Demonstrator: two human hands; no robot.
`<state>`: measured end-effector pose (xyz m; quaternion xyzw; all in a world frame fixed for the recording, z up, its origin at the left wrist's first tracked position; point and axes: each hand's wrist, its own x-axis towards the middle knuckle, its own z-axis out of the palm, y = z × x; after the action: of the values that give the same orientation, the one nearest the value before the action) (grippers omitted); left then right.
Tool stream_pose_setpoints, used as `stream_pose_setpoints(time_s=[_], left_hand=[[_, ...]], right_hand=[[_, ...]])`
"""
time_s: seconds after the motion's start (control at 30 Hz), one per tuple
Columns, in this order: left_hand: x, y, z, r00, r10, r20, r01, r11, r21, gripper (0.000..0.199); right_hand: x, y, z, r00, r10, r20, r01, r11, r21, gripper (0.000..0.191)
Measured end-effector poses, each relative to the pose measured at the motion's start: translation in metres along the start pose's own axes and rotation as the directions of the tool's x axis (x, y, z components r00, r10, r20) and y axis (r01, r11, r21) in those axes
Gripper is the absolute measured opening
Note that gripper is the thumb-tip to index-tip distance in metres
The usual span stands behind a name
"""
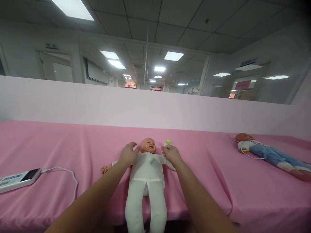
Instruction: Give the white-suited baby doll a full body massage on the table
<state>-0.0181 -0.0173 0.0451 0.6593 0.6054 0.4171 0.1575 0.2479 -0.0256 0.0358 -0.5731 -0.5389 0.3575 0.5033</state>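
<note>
Forearms (202, 191) flank the doll (148, 168), left grip (128, 154) loosely open, empty; right grip (172, 153) curled, contents unclear, and a careless nudge could roll the head (147, 145)

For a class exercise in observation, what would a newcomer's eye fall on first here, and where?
Probably the white-clothed baby doll lying centrally on the pink cloth, its head between the left hand and right hand. Then perhaps the second doll, in blue and white, at far right, and the white device with a cable at far left.

The doll's head (147, 145) looks glossy plastic, its suit (147, 168) matt cloth, the pink cover (196, 161) creased fabric.
</note>
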Motion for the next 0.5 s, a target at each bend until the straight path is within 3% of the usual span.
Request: stream_pose_setpoints(time_s=[0.17,0.23,0.33,0.5], left_hand=[[0.046,0.019,0.050,0.987,-0.158,0.033,0.158,0.903,-0.400,0.063],[0.053,0.019,0.068,0.989,-0.139,0.052,0.148,0.897,-0.417,0.061],[0.056,0.005,0.087,1.000,-0.018,0.012,0.021,0.938,-0.347,0.056],[0.057,-0.014,0.102,1.000,0.012,0.006,-0.008,0.902,-0.433,0.061]], right_hand=[[0.049,-0.008,0.047,1.000,0.020,-0.014,-0.016,0.971,0.240,0.033],[0.061,0.001,0.064,0.998,0.047,0.033,-0.056,0.928,0.369,0.039],[0.073,0.021,0.082,0.999,0.018,0.048,-0.040,0.858,0.511,0.047],[0.077,0.041,0.090,0.992,-0.128,0.011,0.105,0.855,0.509,0.050]])
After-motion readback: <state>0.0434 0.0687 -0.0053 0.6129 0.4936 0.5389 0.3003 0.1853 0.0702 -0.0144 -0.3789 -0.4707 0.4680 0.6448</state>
